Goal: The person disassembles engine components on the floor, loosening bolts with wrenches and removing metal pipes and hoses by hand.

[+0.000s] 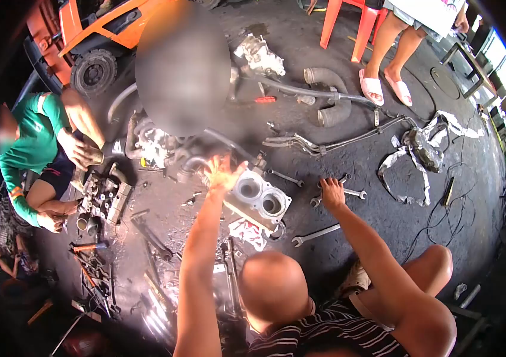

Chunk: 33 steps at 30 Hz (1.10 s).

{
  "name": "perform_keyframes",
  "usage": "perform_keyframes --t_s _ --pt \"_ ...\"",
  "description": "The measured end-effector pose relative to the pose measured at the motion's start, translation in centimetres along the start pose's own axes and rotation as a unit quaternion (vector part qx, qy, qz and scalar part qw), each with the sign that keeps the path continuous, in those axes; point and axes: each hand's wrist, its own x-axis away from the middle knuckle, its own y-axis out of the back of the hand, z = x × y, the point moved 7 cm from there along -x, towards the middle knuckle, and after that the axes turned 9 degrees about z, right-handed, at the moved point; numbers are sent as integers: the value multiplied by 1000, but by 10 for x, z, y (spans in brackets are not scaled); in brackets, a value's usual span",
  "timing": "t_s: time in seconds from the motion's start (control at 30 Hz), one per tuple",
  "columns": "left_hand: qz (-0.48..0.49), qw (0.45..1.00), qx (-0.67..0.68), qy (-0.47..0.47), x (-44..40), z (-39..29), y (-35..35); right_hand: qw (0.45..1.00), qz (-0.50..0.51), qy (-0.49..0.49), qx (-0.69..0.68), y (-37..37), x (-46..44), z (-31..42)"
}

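Note:
My left hand (224,174) has its fingers spread and holds nothing. It is at the upper left corner of a metal cylinder block (259,217) with two round bores; I cannot tell whether it touches. Down on the floor to the right, my right hand (332,193) has its fingers curled over a combination wrench (316,202), whose ends stick out past the hand. Another wrench end (357,194) shows just right of it. Closer to me lies a larger wrench (315,235), and a smaller wrench (287,178) rests between block and hand. A red and white rag (247,233) lies against the block.
At left, a person in a green sleeve (36,134) handles parts near a metal assembly (105,196). Tools, including a hammer (90,246), lie below. Ahead are bent pipes (330,95) and a red stool (363,33). A person in pink slippers (372,88) stands beyond.

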Motion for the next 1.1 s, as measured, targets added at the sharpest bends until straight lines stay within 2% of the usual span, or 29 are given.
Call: perform_keyframes --t_s 0.17,0.23,0.33,0.37,0.4,0.5,0.6,0.63,0.7,0.77,0.9,1.0,1.07,1.1 --pt "3 999 -9 -47 2 -21 -21 996 -33 66 54 -4 -5 0" --pt "42 997 -24 -62 4 -20 -34 993 -48 106 25 13 -4 11" --pt "21 997 -28 -72 6 -16 -35 985 -111 127 -38 64 -11 29" --pt "22 996 -19 -84 9 -16 -37 979 -138 110 -103 84 -13 33" --pt "5 996 -10 -88 12 -12 -39 964 -201 111 -137 104 -13 39" --pt "-17 992 8 -124 22 -3 -42 910 -248 56 -326 156 -11 46" --pt "-44 989 39 -138 26 1 -43 817 -341 52 -462 163 -3 43" --pt "-42 988 39 -140 25 1 -42 817 -342 49 -462 155 -1 41" --pt "-19 991 37 -129 24 1 -44 739 -236 -10 -631 115 -1 31" --pt "-22 990 34 -133 26 -2 -42 708 -233 -34 -665 81 5 18" --pt "-32 989 36 -138 22 1 -46 610 -224 -197 -734 3 17 -33" --pt "-40 989 34 -141 19 5 -48 602 -224 -219 -734 -35 24 -67" --pt "-36 988 33 -148 21 1 -45 729 -173 -269 -605 -39 28 -77" --pt "-31 988 33 -146 21 -1 -44 728 -170 -273 -605 -37 30 -76"
